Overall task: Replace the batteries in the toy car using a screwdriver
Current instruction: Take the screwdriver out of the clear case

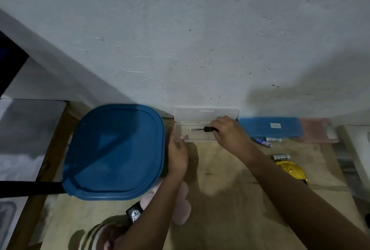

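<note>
Head view. Right hand [230,133] is closed on the screwdriver [200,129]: fingers curl round the black handle, and the metal shaft sticks out past the fingertips toward the left hand [177,153]. The screwdriver sits over the tray of the clear case [206,114]; cannot tell if the shaft touches the tray floor. The case's lid stands open just beyond the right hand's knuckles, against the wall [180,39].

Left hand holds the end of the clear case farthest from the right hand. Thumb is on the near corner, fingers wrap the end wall in a narrow grip, with nothing else in it. The two hands are near each other with only the tray between them.

Batteries [264,142] lie on the worktop [220,179] just outside the right wrist: two close together, and a third a bit nearer the person. Near that third one, by the right forearm, is a yellow glossy object [292,170], partly hidden by the arm; cannot tell what it is.

Beyond the batteries, outboard of the right hand, a flat blue box [270,127] with a white label lies along the wall, with a pink box [316,129] next to it. Outboard of the left hand is a large blue lid [114,151], its edge almost touching the left hand. A pink plush thing [184,205] sits under the left forearm.
</note>
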A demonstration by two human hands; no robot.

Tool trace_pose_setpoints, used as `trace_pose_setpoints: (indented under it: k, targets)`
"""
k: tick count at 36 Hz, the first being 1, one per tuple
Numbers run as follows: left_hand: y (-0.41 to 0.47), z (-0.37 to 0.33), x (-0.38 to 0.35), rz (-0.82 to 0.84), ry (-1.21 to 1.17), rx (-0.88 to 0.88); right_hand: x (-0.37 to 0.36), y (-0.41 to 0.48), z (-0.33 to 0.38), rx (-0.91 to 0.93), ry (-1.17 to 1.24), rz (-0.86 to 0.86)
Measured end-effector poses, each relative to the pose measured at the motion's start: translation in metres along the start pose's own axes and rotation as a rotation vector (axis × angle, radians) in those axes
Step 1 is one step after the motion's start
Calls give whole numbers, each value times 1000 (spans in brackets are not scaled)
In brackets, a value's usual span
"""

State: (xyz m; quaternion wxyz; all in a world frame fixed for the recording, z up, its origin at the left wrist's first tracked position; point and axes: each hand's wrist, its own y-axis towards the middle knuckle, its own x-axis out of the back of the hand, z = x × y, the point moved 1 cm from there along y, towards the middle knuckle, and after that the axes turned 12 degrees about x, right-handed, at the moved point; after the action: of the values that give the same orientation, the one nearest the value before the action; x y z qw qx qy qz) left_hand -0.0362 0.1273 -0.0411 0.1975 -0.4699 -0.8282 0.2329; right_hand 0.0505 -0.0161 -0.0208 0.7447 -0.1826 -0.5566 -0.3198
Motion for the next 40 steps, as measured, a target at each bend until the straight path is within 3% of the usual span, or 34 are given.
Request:
trace_pose_setpoints:
  k: [10, 15, 20, 27, 31, 36, 40]
  targets:
    - [1, -3, 3, 4, 79, -4, -2, 18, 14, -129, -251, 334]
    - [0, -5, 3, -8, 107, -12, 2, 20, 21, -133, -292, 369]
    - [-3, -8, -2, -76, 224, -59, 11, 9, 19, -202, -187, 236]
    - [-2, -19, -10, -218, 476, -77, 40, -40, 17, -355, 284, -305]
    - [-28, -32, -29, -266, 487, -193, 64, -87, 9, -442, 380, -443]
    - [-90, -35, -78, -116, 518, -388, 98, -156, -22, -603, 368, -412]
    - [-140, -18, -124, 177, 617, -368, 101, -216, -45, -801, 396, -376]
